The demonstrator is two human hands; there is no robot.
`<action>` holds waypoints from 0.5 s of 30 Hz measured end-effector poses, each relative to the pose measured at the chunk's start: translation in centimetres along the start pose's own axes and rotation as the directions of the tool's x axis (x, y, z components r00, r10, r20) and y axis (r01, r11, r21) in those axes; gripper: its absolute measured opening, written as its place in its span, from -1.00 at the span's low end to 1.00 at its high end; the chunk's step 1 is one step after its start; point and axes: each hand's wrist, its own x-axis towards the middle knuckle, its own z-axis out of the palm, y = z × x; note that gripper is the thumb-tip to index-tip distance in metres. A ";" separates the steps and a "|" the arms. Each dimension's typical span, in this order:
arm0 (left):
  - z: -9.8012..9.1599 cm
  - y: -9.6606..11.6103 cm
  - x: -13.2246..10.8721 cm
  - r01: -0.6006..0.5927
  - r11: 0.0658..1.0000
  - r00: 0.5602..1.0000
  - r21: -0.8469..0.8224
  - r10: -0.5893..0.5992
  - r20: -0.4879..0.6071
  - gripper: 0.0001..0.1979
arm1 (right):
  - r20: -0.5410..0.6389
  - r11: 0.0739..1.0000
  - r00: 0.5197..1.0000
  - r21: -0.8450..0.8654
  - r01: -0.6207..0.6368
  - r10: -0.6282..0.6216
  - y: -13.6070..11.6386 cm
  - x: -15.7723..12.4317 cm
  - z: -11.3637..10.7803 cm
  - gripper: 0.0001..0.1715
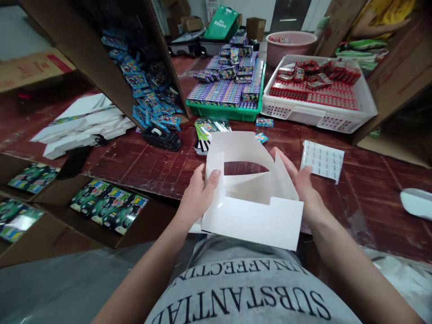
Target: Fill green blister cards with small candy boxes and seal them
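A white cardboard box (251, 220), partly folded and with an oval opening, is held up between my hands at the table's near edge. My left hand (199, 193) grips its left wall, thumb on the upper side. Against the right wall presses my right hand (300, 180), its fingers partly hidden behind the cardboard. Just beyond the box lie green, black and white printed cards (209, 130), partly covered by it. Small blue packets (264, 122) rest on the table behind. To the right is a flat white packet with rows of print (323, 159).
A green crate (222, 111) of small purple boxes and a white basket (293, 114) of red packs stand at the back. Blue packets spill from a carton (168, 54) near a black tape dispenser (162, 137). Flat white cardboard (84, 126) is stacked left. A person in yellow (381, 22) is at upper right.
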 end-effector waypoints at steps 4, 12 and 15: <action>0.3 -0.7 -0.1 0.047 0.999 0.997 0.013 -0.047 0.061 -0.28 | -0.175 0.903 0.918 -0.321 0.287 -0.355 -2.3 -3.6 -0.4 -0.29; 0.7 0.4 -1.0 0.061 0.963 0.980 -0.261 -0.008 0.197 -0.34 | 0.411 0.479 0.891 -0.753 0.452 -0.194 -2.9 -4.7 4.0 -0.44; 1.1 0.7 -1.7 0.005 0.993 0.986 -0.120 0.015 0.166 -0.17 | 0.470 0.476 0.869 -0.736 0.481 -0.153 -3.1 -3.6 4.9 -0.43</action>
